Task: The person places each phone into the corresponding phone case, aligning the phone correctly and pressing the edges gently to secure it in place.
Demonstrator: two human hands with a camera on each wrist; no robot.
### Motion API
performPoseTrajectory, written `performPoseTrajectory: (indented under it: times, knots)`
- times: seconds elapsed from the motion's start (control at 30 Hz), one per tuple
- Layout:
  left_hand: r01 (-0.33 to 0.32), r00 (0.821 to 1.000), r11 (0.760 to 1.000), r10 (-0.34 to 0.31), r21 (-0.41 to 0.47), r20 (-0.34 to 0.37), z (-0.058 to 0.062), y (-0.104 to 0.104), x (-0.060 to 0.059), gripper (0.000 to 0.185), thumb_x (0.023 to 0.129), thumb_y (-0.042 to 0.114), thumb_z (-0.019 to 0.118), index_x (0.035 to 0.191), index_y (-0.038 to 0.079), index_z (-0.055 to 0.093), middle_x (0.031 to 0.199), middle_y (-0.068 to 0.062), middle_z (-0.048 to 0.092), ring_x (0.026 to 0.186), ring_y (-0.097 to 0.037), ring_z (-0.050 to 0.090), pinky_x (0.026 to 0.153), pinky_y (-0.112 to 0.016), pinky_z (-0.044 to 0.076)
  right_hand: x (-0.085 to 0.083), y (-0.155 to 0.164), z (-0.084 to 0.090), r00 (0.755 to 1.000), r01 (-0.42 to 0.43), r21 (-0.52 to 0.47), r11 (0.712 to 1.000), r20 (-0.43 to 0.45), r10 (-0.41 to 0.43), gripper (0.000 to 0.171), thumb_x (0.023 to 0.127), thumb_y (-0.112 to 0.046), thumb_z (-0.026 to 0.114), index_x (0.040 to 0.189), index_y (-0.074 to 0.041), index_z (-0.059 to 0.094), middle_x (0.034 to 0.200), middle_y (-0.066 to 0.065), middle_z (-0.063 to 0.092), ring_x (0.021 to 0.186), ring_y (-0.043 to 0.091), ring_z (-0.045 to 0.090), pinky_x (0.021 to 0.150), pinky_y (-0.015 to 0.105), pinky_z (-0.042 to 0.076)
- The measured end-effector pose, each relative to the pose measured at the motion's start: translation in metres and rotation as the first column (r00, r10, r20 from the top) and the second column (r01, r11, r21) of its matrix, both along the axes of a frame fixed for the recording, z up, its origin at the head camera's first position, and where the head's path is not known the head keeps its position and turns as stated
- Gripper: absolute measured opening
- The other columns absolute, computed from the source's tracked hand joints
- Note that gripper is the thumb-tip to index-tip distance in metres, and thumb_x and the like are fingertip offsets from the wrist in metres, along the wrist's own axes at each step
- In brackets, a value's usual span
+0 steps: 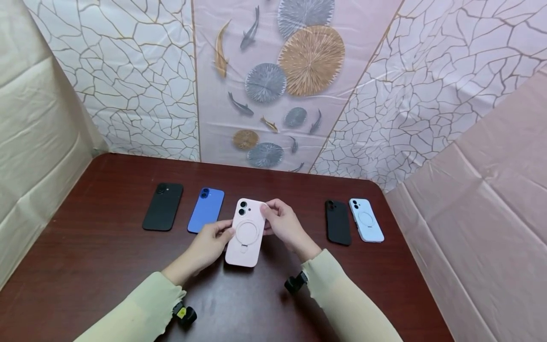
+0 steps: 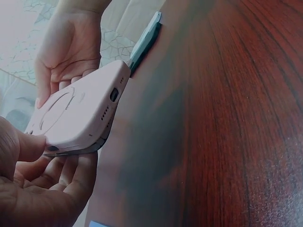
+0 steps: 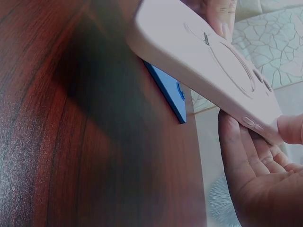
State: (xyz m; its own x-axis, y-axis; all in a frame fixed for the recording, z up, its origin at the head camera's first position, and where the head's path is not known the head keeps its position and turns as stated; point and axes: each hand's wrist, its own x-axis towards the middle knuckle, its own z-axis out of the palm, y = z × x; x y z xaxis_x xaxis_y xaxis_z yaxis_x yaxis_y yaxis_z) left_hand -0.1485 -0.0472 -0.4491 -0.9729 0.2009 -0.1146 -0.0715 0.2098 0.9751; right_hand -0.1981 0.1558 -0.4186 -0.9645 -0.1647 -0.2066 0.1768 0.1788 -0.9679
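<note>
A pale pink phone case (image 1: 245, 247) with a ring on its back and camera openings is held up over the table, tilted, back side upward. My left hand (image 1: 205, 247) grips its left edge, thumb on the back and fingers underneath. The upper right corner is pinched by my right hand (image 1: 286, 225), with the fingers behind it. In the left wrist view, a dark glossy edge (image 2: 102, 140) shows under the case's lower rim, seemingly a phone; how far it sits inside is hidden. The right wrist view shows the side buttons of the pink case (image 3: 203, 75).
Left of the hands, a black phone (image 1: 163, 207) and a blue phone (image 1: 207, 209) lie on the dark red wooden table (image 1: 85, 266). To the right lie a black phone or case (image 1: 337, 223) and a light blue case (image 1: 372, 230) with a ring. Patterned cloth walls (image 1: 145, 80) surround the table.
</note>
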Motion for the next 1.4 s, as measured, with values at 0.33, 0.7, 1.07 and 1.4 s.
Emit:
performPoseTrajectory:
  times: [0.33, 0.7, 1.07, 1.4]
  knots:
    - [-0.006, 1.000, 1.000, 0.006, -0.004, 0.029, 0.001, 0.002, 0.000, 0.039, 0.101, 0.014, 0.052, 0.137, -0.001, 0.051, 0.129, -0.012, 0.058, 0.117, -0.022, 0.055, 0.092, -0.037, 0.049, 0.001, 0.001, 0.001, 1.000, 0.002, 0.006, 1.000, -0.004, -0.002, 0.026, 0.100, -0.024, 0.055, 0.107, 0.001, 0.055, 0.086, 0.014, 0.069, 0.065, 0.022, 0.067, 0.064, 0.040, 0.057]
    - [-0.026, 0.995, 0.997, 0.018, 0.078, 0.101, 0.005, 0.002, -0.002, 0.037, 0.100, 0.018, 0.055, 0.132, 0.000, 0.054, 0.106, -0.012, 0.065, 0.091, -0.020, 0.066, 0.074, -0.034, 0.056, 0.004, -0.001, 0.001, 1.000, -0.005, 0.020, 1.000, -0.008, 0.005, 0.027, 0.102, -0.024, 0.052, 0.109, 0.001, 0.060, 0.086, 0.014, 0.070, 0.067, 0.024, 0.067, 0.065, 0.039, 0.057]
    - [-0.112, 0.993, 0.989, 0.107, 0.100, 0.057, 0.018, -0.006, -0.012, 0.037, 0.098, 0.026, 0.059, 0.126, 0.001, 0.055, 0.110, -0.016, 0.060, 0.092, -0.021, 0.067, 0.073, -0.033, 0.056, 0.009, -0.009, 0.003, 0.995, -0.090, 0.039, 0.995, -0.038, 0.091, 0.023, 0.101, -0.021, 0.053, 0.106, 0.000, 0.060, 0.087, 0.013, 0.070, 0.075, 0.035, 0.068, 0.069, 0.047, 0.056]
    - [-0.124, 0.991, 0.985, 0.116, 0.117, 0.073, 0.017, -0.007, -0.011, 0.034, 0.098, 0.028, 0.060, 0.118, 0.001, 0.056, 0.107, -0.016, 0.060, 0.083, -0.021, 0.067, 0.069, -0.035, 0.057, 0.011, -0.009, 0.004, 0.988, -0.146, 0.049, 0.988, -0.038, 0.148, 0.023, 0.101, -0.021, 0.055, 0.107, -0.001, 0.060, 0.087, 0.013, 0.070, 0.072, 0.027, 0.069, 0.070, 0.048, 0.056]
